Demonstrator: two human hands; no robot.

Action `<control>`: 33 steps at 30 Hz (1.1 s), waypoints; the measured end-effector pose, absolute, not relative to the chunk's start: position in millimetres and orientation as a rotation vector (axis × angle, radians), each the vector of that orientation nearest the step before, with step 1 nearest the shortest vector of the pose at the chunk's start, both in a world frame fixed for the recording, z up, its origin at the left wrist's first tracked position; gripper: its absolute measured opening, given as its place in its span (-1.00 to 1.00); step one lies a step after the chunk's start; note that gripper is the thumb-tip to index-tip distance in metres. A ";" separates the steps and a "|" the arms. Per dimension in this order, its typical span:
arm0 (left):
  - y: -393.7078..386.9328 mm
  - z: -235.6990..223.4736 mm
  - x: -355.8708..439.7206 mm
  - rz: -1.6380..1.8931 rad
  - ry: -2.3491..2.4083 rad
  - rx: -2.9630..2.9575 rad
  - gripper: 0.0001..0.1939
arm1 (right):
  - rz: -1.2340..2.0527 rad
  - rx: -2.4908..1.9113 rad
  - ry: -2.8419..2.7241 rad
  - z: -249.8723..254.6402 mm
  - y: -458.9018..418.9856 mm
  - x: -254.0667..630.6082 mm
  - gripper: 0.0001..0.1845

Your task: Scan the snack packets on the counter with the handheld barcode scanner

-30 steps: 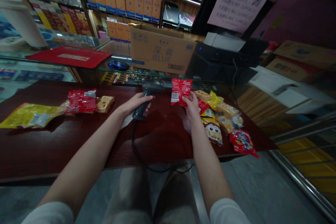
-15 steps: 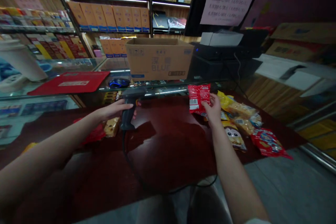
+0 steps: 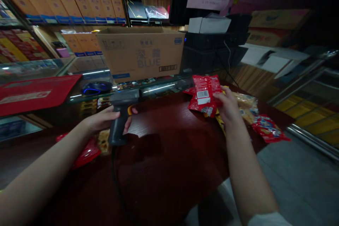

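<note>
My left hand (image 3: 102, 120) grips a black handheld barcode scanner (image 3: 121, 114) by its handle, and the scanner has an orange trigger. Its black cable (image 3: 116, 176) runs down across the dark red wooden counter (image 3: 169, 152). My right hand (image 3: 228, 105) is shut on a red snack packet (image 3: 205, 93), with a white barcode label showing. Below that hand lies a heap of snack packets (image 3: 245, 107). A red packet (image 3: 268, 129) lies at the heap's right. Another red packet (image 3: 86, 153) and a biscuit packet (image 3: 103, 141) lie partly hidden under my left forearm.
A glass display case (image 3: 90, 81) runs behind the counter, holding a blue-lit computer mouse (image 3: 96, 88) and a red mat (image 3: 31, 95) on top. A cardboard box (image 3: 140, 54) and a black printer (image 3: 214, 42) stand beyond. Stocked shelves fill the back.
My view has swung left and tilted, so everything sits further left. My right hand has lifted the red packet and turned its barcode outward. My left hand still grips the scanner.
</note>
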State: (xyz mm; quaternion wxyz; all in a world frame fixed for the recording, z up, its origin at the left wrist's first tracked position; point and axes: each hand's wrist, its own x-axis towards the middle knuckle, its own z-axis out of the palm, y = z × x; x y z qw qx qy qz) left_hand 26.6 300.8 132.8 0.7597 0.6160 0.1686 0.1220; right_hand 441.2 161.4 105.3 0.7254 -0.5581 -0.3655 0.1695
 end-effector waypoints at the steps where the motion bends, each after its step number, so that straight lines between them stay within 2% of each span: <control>1: 301.0 133.1 32.2 0.259 0.365 1.346 -0.45 | 0.370 -1.278 -0.817 104.5 160.1 443.0 -0.53; 5: 301.7 133.9 51.1 0.255 0.364 1.351 -0.41 | 0.197 -1.488 -0.892 100.4 154.7 453.3 -0.42; 9: 295.8 128.5 77.9 0.298 0.335 1.336 -0.43 | -0.082 -1.647 -0.965 96.7 149.8 464.0 -0.42; 13: 283.9 111.7 124.5 0.292 0.215 1.263 -0.38 | -0.162 -1.691 -0.881 94.4 146.3 469.8 -0.34; 20: 272.5 95.8 178.3 0.288 0.110 1.225 -0.51 | -0.184 -1.791 -0.871 93.2 145.3 467.4 -0.45; 25: 272.9 118.7 156.9 0.291 0.201 1.256 -0.46 | -0.192 -1.840 -0.905 92.9 145.8 462.3 -0.43; 30: 283.6 146.6 94.6 0.163 0.378 1.343 -0.44 | -0.200 -1.850 -0.933 95.1 146.5 456.9 -0.44; 33: 295.1 145.9 59.3 0.181 0.457 1.371 -0.42 | -0.204 -1.837 -0.943 94.8 147.3 456.8 -0.46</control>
